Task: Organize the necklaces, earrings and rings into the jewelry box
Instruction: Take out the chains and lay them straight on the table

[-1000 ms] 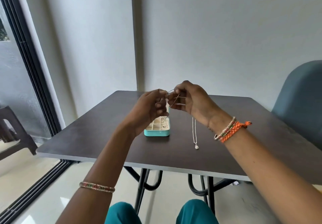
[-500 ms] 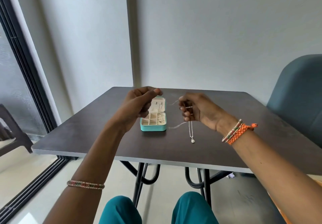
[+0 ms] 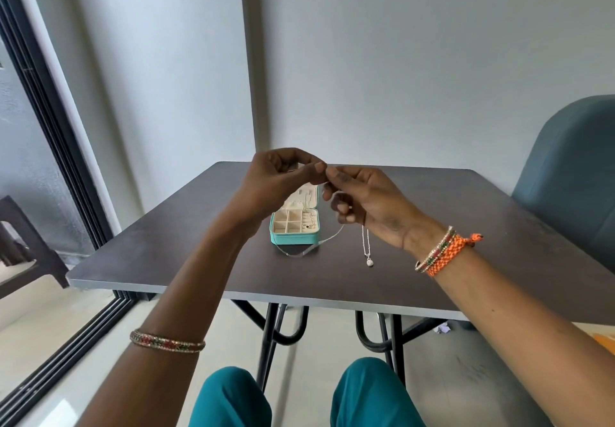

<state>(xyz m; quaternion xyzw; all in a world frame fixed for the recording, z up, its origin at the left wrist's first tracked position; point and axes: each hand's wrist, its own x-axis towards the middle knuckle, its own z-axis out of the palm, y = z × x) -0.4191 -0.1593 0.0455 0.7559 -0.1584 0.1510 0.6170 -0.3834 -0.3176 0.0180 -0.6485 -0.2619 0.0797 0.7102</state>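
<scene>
Above the open turquoise jewelry box [image 3: 294,227], my left hand [image 3: 279,180] and right hand [image 3: 362,203] pinch a thin, limp silver chain necklace [image 3: 319,243], tangle-prone, best held by its ends.

one head-worn view — looking forward and down over the table [image 3: 186,250].

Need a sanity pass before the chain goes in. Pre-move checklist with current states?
1. Jewelry box lid open: ok.
2. Front-left compartments look free: ok.
3. Both ends of the thin chain held, left hand and right hand pinching at fingertips: ok.
4. Chain clasp state: cannot tell.
5. Chain clear of the table: not ok, its loop sags in front of the box.
6. Pendant necklace apart from the held chain: cannot tell, its top is hidden behind the right hand.
</scene>
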